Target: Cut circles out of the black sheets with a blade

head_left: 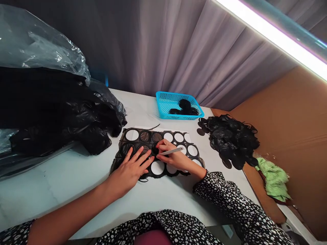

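A black sheet with rows of round cut-outs lies on the white table. Some circles show white through them, others are still filled with black. My left hand rests flat on the sheet's left part, fingers spread. Over the sheet's middle, my right hand is closed, with a slim pale tool across it; the tool's kind is unclear. Its fingertips also touch a small black piece at one circle, partly hidden by the fingers.
Behind the sheet stands a blue plastic basket with several bundles of black rings. A heap of black discs lies at the right, near a green cloth. Black sheeting in clear plastic fills the left side.
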`<state>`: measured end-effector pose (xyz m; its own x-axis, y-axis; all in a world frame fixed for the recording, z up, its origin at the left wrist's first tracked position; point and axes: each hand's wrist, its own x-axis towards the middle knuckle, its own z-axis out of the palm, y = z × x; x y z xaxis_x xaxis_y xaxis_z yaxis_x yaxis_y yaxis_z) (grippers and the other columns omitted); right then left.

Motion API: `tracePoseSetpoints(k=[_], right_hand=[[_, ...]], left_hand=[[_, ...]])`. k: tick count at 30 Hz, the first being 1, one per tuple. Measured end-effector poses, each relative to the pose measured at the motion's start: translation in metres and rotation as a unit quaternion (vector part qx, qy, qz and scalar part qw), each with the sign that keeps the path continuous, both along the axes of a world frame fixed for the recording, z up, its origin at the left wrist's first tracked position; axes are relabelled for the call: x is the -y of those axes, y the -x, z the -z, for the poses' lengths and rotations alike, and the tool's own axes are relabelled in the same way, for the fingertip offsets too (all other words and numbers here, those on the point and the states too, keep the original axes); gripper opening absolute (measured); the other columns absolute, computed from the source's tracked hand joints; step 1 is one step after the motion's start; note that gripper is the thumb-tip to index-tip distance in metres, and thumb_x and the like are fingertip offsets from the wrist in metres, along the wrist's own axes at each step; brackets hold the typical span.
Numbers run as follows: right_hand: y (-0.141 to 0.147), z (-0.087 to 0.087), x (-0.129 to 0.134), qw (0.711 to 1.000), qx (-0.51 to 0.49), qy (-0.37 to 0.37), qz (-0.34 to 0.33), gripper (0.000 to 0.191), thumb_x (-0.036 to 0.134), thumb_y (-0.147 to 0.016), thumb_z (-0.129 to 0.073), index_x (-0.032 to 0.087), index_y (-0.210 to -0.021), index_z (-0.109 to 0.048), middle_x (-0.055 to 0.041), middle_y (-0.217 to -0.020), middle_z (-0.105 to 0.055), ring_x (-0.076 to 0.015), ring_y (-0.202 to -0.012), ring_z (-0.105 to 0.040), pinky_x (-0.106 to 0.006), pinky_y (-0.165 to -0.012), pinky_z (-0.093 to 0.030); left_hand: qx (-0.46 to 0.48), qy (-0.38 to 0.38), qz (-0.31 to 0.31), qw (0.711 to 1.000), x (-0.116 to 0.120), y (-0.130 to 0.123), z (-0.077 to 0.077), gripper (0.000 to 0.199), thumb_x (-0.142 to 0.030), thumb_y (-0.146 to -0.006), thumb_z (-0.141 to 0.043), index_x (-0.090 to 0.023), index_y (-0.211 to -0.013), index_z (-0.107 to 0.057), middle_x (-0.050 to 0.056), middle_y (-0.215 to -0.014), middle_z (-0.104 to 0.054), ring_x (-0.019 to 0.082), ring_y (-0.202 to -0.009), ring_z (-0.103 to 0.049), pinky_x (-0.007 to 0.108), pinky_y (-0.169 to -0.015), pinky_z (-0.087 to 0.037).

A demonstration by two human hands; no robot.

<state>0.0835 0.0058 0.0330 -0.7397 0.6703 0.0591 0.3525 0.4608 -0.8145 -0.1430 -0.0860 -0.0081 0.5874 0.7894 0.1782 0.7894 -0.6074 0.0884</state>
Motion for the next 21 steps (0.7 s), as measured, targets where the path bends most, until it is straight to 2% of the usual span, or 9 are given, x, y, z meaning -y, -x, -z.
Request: tracePoseSetpoints(k=[5, 9, 11, 13, 15, 17, 19, 21], right_hand=[[0.002, 0.000, 0.003, 1.000, 0.015, -0.023, -0.003, 0.021, 0.021, -0.091, -0.057, 0.020, -0.073, -0.046, -0.0063, -0.102, -0.050, -0.0173, -0.090, -0.053, -0.032, -0.082, -0.046], [0.010, 0.011, 0.016, 0.991, 0.043, -0.129, -0.005, 0.012, 0.016, -0.093, -0.049, 0.020, -0.081, -0.048, -0.0104, -0.108, -0.052, -0.0215, -0.098, -0.051, -0.036, -0.085, -0.046], [0.008, 0.018, 0.015, 0.981, 0.058, -0.184, 0.014, 0.011, 0.015, -0.094, -0.042, 0.020, -0.087, -0.050, -0.0111, -0.108, -0.054, -0.0227, -0.096, -0.049, -0.037, -0.084, -0.045], [-0.002, 0.020, 0.001, 0.972, 0.056, -0.210, 0.094, 0.013, 0.015, -0.093, -0.039, 0.021, -0.088, -0.049, -0.0088, -0.096, -0.056, -0.0223, -0.087, -0.050, -0.037, -0.078, -0.045], [-0.017, 0.016, -0.022, 0.951, 0.042, -0.219, 0.212, 0.012, 0.016, -0.091, -0.039, 0.021, -0.085, -0.048, -0.0059, -0.084, -0.054, -0.0218, -0.077, -0.049, -0.036, -0.072, -0.043], [-0.030, 0.008, -0.044, 0.933, 0.037, -0.225, 0.278, 0.011, 0.018, -0.091, -0.040, 0.022, -0.083, -0.047, -0.0058, -0.083, -0.054, -0.0222, -0.076, -0.049, -0.036, -0.071, -0.041], [-0.031, 0.002, -0.058, 0.933, 0.041, -0.236, 0.268, 0.011, 0.018, -0.091, -0.040, 0.022, -0.083, -0.047, -0.0064, -0.084, -0.054, -0.0224, -0.078, -0.050, -0.035, -0.072, -0.041], [-0.019, 0.001, -0.060, 0.947, 0.052, -0.244, 0.202, 0.011, 0.015, -0.090, -0.041, 0.022, -0.083, -0.046, -0.0062, -0.086, -0.054, -0.0221, -0.081, -0.050, -0.034, -0.073, -0.041]], left_hand=[[-0.020, 0.006, -0.007, 1.000, 0.000, -0.003, -0.001, 0.044, -0.024, -0.104, -0.034, -0.022, -0.148, -0.041, 0.009, -0.154, -0.040, 0.038, -0.144, -0.028, 0.064, -0.111, -0.024], [-0.033, 0.004, -0.007, 0.999, 0.001, -0.004, -0.001, 0.044, -0.024, -0.104, -0.035, -0.022, -0.148, -0.041, 0.008, -0.156, -0.037, 0.039, -0.145, -0.025, 0.064, -0.111, -0.022], [-0.030, 0.001, -0.008, 1.000, 0.003, -0.004, -0.001, 0.045, -0.022, -0.103, -0.035, -0.023, -0.148, -0.041, 0.007, -0.156, -0.036, 0.038, -0.145, -0.025, 0.064, -0.111, -0.022], [-0.025, 0.000, -0.013, 1.000, 0.005, -0.003, -0.003, 0.046, -0.019, -0.103, -0.035, -0.025, -0.148, -0.041, 0.006, -0.156, -0.037, 0.038, -0.145, -0.025, 0.063, -0.111, -0.022], [-0.020, 0.004, -0.012, 1.000, 0.006, -0.003, -0.008, 0.048, -0.016, -0.102, -0.034, -0.027, -0.148, -0.041, 0.005, -0.156, -0.037, 0.037, -0.146, -0.024, 0.062, -0.111, -0.023], [-0.011, 0.014, -0.011, 1.000, 0.003, -0.004, -0.015, 0.046, -0.016, -0.102, -0.033, -0.026, -0.146, -0.043, 0.006, -0.154, -0.041, 0.036, -0.144, -0.028, 0.060, -0.110, -0.026], [0.011, 0.018, -0.023, 1.000, -0.006, -0.007, -0.022, 0.041, -0.020, -0.103, -0.033, -0.023, -0.141, -0.049, 0.008, -0.146, -0.051, 0.032, -0.138, -0.040, 0.057, -0.110, -0.029], [0.037, 0.014, -0.041, 0.998, -0.020, -0.011, -0.025, 0.039, -0.025, -0.104, -0.032, -0.019, -0.137, -0.052, 0.010, -0.142, -0.055, 0.028, -0.134, -0.046, 0.051, -0.111, -0.032]])
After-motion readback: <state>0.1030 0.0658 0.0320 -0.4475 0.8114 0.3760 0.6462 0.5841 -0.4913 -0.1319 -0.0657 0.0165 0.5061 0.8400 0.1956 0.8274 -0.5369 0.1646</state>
